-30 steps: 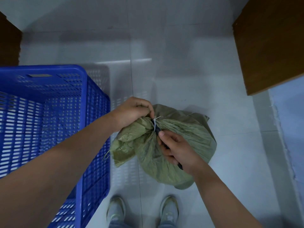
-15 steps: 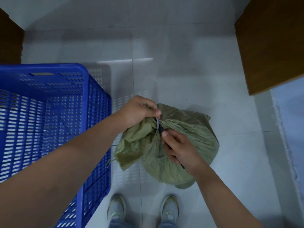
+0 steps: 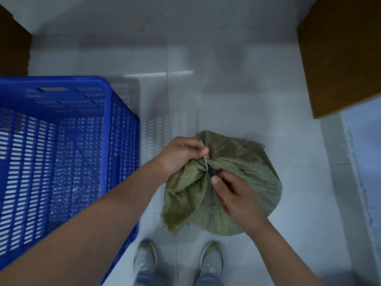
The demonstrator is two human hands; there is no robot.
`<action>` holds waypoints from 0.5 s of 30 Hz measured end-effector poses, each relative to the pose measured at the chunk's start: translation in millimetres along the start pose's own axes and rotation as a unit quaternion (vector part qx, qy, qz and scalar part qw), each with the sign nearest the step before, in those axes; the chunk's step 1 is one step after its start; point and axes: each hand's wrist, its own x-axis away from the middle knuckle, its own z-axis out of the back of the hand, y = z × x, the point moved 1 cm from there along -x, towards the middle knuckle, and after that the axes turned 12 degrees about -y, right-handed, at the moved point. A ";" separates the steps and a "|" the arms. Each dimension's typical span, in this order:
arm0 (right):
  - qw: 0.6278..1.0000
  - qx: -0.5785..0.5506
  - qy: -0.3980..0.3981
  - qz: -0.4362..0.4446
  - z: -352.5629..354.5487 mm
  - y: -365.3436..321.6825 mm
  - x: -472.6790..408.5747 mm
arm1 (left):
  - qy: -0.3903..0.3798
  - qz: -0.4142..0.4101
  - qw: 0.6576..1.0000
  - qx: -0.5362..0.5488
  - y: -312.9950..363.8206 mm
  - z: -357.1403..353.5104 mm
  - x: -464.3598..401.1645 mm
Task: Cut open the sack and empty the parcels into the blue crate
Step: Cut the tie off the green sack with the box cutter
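From the head camera, looking down, a green woven sack (image 3: 243, 182) sits on the pale tiled floor (image 3: 226, 89) just ahead of the person's shoes (image 3: 145, 259), its neck bunched and bound by a white tie (image 3: 205, 161). The left hand (image 3: 181, 155) is closed around the gathered neck, pinching the tie's free end between thumb and fingers. The right hand (image 3: 237, 195) is wrapped around a small dark-handled cutter (image 3: 212, 171) whose tip meets the tie at the knot; the blade itself is too small and shadowed to make out, so whether it is already under the tie is uncertain. The blue crate (image 3: 61, 141) stands just beside the sack on the left, open-topped, with only something faint and glinting at the bottom. No parcels can be seen, as the sack is not yet open. The sack looks soft and limp, its cloth creasing freely, rounded by what seems a modest, lumpy load. The woven fabric should give a decent grip, and the neck is the natural hold for cutting; for tipping, the bottom corners would likely serve better, with the mouth held over the crate's rim.
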 end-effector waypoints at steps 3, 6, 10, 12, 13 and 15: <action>1.000 0.012 0.004 -0.005 5.0 1.2 5.6 | -0.007 -0.003 0.999 0.042 -6.4 -9.7 -0.7; 1.000 0.017 0.005 -0.016 8.8 2.0 10.1 | -0.015 -0.003 0.998 0.059 -9.4 -16.3 -2.0; 0.998 0.050 0.040 -0.012 10.9 5.7 16.2 | 0.019 -0.014 0.997 0.072 -9.8 -25.0 -4.1; 0.995 0.072 0.070 0.000 10.9 7.4 18.1 | 0.039 -0.023 0.996 0.076 -10.0 -28.8 -5.1; 0.993 0.083 0.081 0.006 10.6 7.3 19.0 | 0.044 -0.025 0.996 0.074 -10.1 -30.1 -5.6; 0.991 0.099 0.086 0.007 9.0 6.1 21.4 | 0.050 -0.026 0.996 0.069 -10.6 -30.5 -4.9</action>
